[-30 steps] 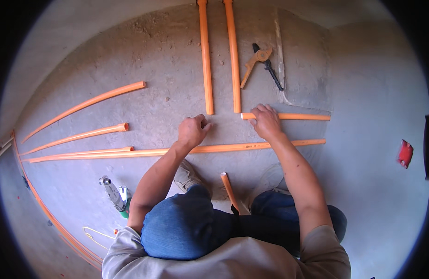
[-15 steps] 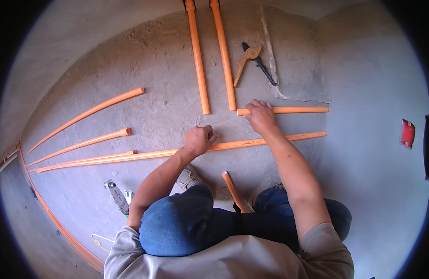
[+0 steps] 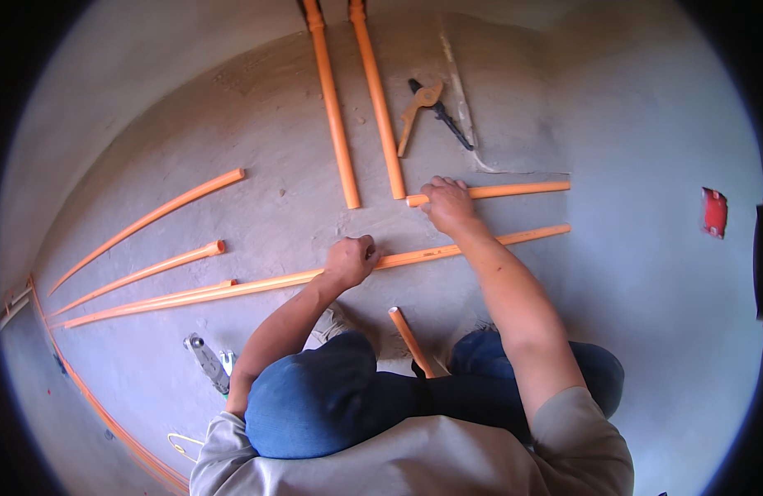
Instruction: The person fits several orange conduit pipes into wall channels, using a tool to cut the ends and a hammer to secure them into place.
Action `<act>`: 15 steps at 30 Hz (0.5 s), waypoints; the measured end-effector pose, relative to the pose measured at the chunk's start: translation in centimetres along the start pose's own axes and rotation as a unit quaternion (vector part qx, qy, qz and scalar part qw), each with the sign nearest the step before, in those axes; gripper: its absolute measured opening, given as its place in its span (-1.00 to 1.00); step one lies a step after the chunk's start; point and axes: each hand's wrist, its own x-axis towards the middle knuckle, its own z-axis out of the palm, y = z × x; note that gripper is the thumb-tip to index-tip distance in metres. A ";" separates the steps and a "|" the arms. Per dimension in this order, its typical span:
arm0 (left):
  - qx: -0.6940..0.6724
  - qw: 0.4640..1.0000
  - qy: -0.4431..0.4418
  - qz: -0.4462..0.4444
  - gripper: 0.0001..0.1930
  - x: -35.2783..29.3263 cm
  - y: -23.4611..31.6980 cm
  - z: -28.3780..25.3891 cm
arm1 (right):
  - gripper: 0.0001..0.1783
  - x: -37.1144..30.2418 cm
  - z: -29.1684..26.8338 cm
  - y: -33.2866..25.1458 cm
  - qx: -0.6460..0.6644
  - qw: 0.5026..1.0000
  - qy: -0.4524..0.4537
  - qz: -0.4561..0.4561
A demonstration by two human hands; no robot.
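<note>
My right hand point(image 3: 449, 201) is wrapped round an orange pipe point(image 3: 522, 189) near its left end. That pipe lies crosswise, close to the lower end of an orange pipe point(image 3: 375, 99) that runs down from the wall. My left hand point(image 3: 351, 259) is closed, fingers curled in over a long orange pipe point(image 3: 266, 285) lying across the floor in front of my knees. Whatever those fingers hold, if anything, is hidden. Beyond my right hand lies a pipe cutter point(image 3: 428, 99) with one orange and one black handle, its handles spread.
A second orange pipe point(image 3: 335, 116) comes down from the wall. At left lie a bent-looking pipe point(image 3: 150, 220) and a flared-end pipe point(image 3: 150, 276). A short pipe point(image 3: 408, 337) sits between my legs, and a grey tool point(image 3: 206, 362) lies by my left arm. A red box point(image 3: 714, 213) is in the right wall.
The whole view has shifted slightly, with the wall pipes and cutter now further left. Both hands keep nearly the same places relative to the pipes.
</note>
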 end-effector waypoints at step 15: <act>0.015 0.999 -0.037 -0.027 -0.71 0.0 0.0 -0.9 | -0.70 0.2 0.2 -0.2 0.009 1.000 -0.016 0.005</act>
